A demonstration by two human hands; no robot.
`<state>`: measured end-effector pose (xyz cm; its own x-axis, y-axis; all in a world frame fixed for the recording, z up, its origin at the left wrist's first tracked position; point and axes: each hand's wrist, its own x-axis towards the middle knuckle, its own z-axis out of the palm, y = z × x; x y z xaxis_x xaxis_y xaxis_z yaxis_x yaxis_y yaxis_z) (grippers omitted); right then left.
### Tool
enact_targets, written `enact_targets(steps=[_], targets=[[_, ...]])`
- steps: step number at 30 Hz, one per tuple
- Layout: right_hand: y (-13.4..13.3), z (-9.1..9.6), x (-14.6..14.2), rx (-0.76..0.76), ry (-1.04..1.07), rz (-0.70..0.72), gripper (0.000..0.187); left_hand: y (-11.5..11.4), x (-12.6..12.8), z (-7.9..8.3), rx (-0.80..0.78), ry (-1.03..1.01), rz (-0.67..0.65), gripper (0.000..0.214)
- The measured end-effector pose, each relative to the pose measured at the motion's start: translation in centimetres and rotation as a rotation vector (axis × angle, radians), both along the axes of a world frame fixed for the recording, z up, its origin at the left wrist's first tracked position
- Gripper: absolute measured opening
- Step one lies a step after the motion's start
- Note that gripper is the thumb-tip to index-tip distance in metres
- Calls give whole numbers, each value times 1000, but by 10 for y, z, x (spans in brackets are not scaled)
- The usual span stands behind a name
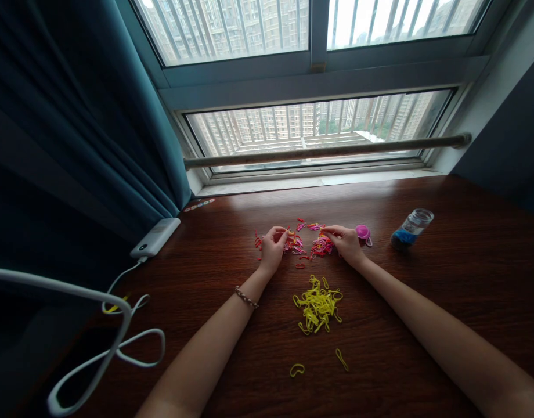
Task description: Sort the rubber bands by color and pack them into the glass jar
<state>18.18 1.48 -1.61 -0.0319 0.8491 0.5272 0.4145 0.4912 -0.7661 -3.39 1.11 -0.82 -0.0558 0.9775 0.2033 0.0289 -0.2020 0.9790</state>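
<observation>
Wooden table (424,302): hands sort unlabelled pink bands (321,245).

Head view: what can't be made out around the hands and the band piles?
- Left hand and right hand: fingertips too small to show whether they pinch a band.
- Pink and red bands: partly hidden by the hands; colours blur together.
- Jar: blue contents too small to identify.
- White cable: cut off by the left edge.

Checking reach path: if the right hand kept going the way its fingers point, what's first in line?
The right hand points left toward the pink and red rubber bands; it would meet that pile first, already at its fingertips, though depth is hard to judge.
</observation>
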Motion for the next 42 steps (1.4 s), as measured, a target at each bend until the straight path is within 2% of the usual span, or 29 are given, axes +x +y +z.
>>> enact_targets(steps=[6, 9, 12, 16, 19, 21, 24, 28, 32, 35, 37, 39, 42], targets=[[-1, 6, -2, -185, 190, 40, 21, 4, -4, -5, 94, 129, 128, 22], [-1, 18, -2, -380, 323, 133, 27, 5, -6, -7, 114, 170, 175, 21], [-4, 32, 1, -620, 344, 316, 32, 4, -7, -6, 132, 203, 196, 20], [-14, 53, 6, -890, 54, 672, 31, 3, -6, -3, 206, 266, 214, 18], [-24, 69, 6, -1110, -174, 992, 41, 3, -5, -2, 244, 290, 229, 18], [-27, 76, 6, -1181, -241, 1087, 46, 3, -5, -1, 253, 294, 226, 17], [-24, 77, 9, -1120, -173, 1007, 44, 1, -6, 2, 278, 306, 197, 17], [-9, 57, 14, -881, 94, 641, 37, -11, -4, 13, 372, 381, 60, 16], [5, 32, 16, -650, 328, 316, 31, -33, 9, 25, 504, 484, -261, 14], [8, 21, 15, -485, 296, 169, 29, -46, 22, 29, 595, 512, -551, 15], [8, 18, 14, -351, 181, 103, 29, -47, 27, 28, 622, 528, -649, 19], [5, 17, 13, -216, 6, 94, 26, -41, 26, 25, 600, 561, -563, 26], [0, 17, 10, -41, -291, 146, 19, -23, 13, 17, 500, 654, -179, 25]])
